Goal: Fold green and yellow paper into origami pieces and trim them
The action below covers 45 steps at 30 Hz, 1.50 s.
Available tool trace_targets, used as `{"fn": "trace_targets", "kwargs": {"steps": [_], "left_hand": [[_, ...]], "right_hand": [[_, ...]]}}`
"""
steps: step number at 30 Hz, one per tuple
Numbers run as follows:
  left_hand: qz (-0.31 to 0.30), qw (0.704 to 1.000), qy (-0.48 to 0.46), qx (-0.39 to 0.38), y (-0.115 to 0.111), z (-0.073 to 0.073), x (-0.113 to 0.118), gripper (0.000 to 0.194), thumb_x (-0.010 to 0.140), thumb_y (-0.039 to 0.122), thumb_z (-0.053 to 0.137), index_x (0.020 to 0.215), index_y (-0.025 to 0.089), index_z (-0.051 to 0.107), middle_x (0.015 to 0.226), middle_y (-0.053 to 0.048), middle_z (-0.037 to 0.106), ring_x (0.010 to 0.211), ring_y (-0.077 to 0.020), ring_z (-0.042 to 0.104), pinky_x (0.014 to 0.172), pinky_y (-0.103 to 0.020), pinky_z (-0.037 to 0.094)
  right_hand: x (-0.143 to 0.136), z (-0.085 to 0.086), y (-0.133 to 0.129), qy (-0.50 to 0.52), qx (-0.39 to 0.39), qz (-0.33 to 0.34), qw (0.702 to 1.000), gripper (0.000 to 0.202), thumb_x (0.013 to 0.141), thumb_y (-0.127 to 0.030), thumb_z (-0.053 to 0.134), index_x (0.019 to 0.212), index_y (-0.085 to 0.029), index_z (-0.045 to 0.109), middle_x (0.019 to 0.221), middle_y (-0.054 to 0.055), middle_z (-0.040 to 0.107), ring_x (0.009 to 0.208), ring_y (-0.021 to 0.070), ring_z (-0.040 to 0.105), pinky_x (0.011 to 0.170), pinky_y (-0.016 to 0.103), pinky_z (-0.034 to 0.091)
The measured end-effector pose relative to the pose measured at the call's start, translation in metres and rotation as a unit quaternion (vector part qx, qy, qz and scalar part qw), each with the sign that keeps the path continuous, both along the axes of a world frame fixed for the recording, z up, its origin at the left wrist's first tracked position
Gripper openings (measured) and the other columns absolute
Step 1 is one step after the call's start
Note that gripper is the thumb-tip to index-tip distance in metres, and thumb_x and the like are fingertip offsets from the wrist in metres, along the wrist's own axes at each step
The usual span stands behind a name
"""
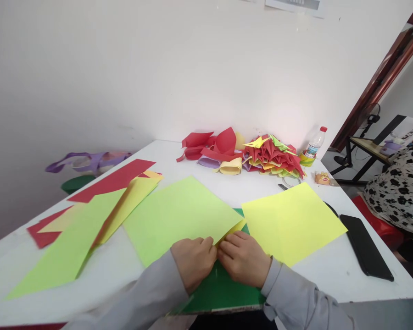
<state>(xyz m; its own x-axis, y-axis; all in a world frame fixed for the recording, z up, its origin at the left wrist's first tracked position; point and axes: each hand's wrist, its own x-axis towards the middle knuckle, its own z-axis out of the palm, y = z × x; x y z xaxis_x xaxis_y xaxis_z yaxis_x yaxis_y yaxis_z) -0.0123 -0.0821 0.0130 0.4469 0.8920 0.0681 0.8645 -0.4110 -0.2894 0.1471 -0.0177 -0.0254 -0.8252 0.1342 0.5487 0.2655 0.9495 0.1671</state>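
Both of my hands meet at the near right edge of a light green sheet of paper (182,215) with a bit of yellow showing beneath its corner. My left hand (194,261) has its fingers curled on that edge. Right beside it, my right hand (242,259) pinches the same edge, fingers bent, close to the yellow corner. The fingertips and what lies under them are partly hidden. Below the hands is a dark green board (223,288). A yellow sheet of paper (292,224) lies flat to the right of my right hand.
Green, yellow and red paper strips (72,238) overlap on the left. Along the wall sit curled paper pieces (223,146), a pile of folded paper (275,158) and a plastic bottle (315,146). A black phone-like slab (366,247) lies right. A person in a patterned garment (399,188) is beyond.
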Motion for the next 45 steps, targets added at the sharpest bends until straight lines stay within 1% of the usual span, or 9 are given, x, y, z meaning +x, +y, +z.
{"fn": "trace_targets", "kwargs": {"steps": [4,7,10,20,25,33,38,42,45], "left_hand": [[-0.003,1.0,-0.005,0.004,0.0,-0.004,0.001,0.024,0.08,0.002,0.042,0.067,0.016,0.056,0.066,-0.009,0.06,0.06,-0.0248,0.062,0.048,-0.032,0.04],[0.007,1.0,-0.023,-0.006,0.003,-0.011,0.003,0.021,0.083,0.008,0.046,0.067,0.016,0.056,0.065,-0.009,0.059,0.06,-0.0237,0.062,0.05,-0.031,0.041],[0.02,1.0,-0.018,-0.016,0.005,-0.018,0.005,0.023,0.084,0.009,0.045,0.066,0.016,0.057,0.065,-0.008,0.059,0.059,-0.024,0.062,0.049,-0.032,0.042],[-0.017,1.0,-0.002,-0.002,0.003,-0.015,0.001,0.025,0.085,0.009,0.041,0.07,0.016,0.06,0.066,-0.009,0.06,0.06,-0.0239,0.061,0.052,-0.033,0.045],[-0.019,0.999,0.022,0.026,0.003,-0.016,-0.005,0.031,0.087,0.006,0.035,0.069,0.018,0.059,0.066,-0.007,0.06,0.06,-0.0217,0.06,0.052,-0.032,0.042],[-0.084,0.995,-0.013,0.057,0.004,-0.026,-0.014,0.025,0.086,0.01,0.044,0.066,0.019,0.054,0.062,-0.004,0.058,0.055,-0.0198,0.057,0.05,-0.031,0.039],[-0.105,0.99,-0.045,0.086,0.003,-0.023,-0.02,0.029,0.088,0.01,0.04,0.065,0.02,0.054,0.062,-0.001,0.059,0.053,-0.0168,0.056,0.05,-0.029,0.038],[-0.061,0.991,-0.106,0.056,-0.007,-0.023,-0.027,0.036,0.095,0.023,0.033,0.068,0.021,0.057,0.065,0.0,0.061,0.059,-0.016,0.061,0.054,-0.028,0.041],[-0.007,0.991,-0.132,0.03,-0.018,-0.03,-0.035,0.035,0.095,0.032,0.033,0.074,0.021,0.06,0.073,-0.001,0.066,0.063,-0.0175,0.064,0.054,-0.028,0.045]], "right_hand": [[-0.004,-0.007,-0.002,-0.016,-0.081,0.003,0.997,0.021,0.092,-0.029,0.048,0.085,-0.013,0.061,0.081,0.006,0.062,0.082,0.0207,0.053,0.079,0.035,0.044],[-0.005,-0.009,-0.002,-0.023,-0.126,0.015,0.992,0.046,0.088,-0.053,0.049,0.107,-0.012,0.058,0.105,0.01,0.064,0.108,0.0272,0.05,0.097,0.04,0.039],[-0.005,-0.008,-0.003,-0.043,-0.153,0.012,0.987,0.061,0.084,-0.063,0.048,0.12,-0.014,0.051,0.123,0.012,0.059,0.122,0.0285,0.042,0.103,0.043,0.035],[-0.011,-0.009,0.002,-0.061,-0.169,-0.015,0.984,0.067,0.076,-0.077,0.044,0.096,-0.016,0.063,0.101,0.012,0.068,0.112,0.0283,0.052,0.101,0.045,0.033],[-0.007,-0.003,0.005,-0.015,-0.158,0.014,0.987,0.072,0.073,-0.082,0.041,0.087,-0.015,0.063,0.091,0.011,0.068,0.099,0.0245,0.057,0.104,0.041,0.032],[-0.01,-0.011,0.004,-0.02,-0.144,0.008,0.989,0.064,0.076,-0.078,0.042,0.081,-0.017,0.061,0.08,0.006,0.068,0.088,0.0217,0.06,0.103,0.042,0.032],[0.0,0.0,0.003,0.063,-0.106,0.062,0.99,0.046,0.083,-0.061,0.045,0.077,-0.017,0.058,0.07,0.005,0.065,0.072,0.0186,0.06,0.08,0.039,0.044],[0.012,0.017,0.002,0.218,-0.102,-0.028,0.97,0.02,0.088,-0.029,0.047,0.095,-0.014,0.058,0.084,0.008,0.069,0.081,0.02,0.061,0.073,0.037,0.043],[0.016,0.02,0.002,0.276,-0.123,-0.092,0.949,0.015,0.089,-0.017,0.045,0.098,-0.015,0.058,0.085,0.008,0.069,0.081,0.0188,0.06,0.07,0.034,0.042]]}}
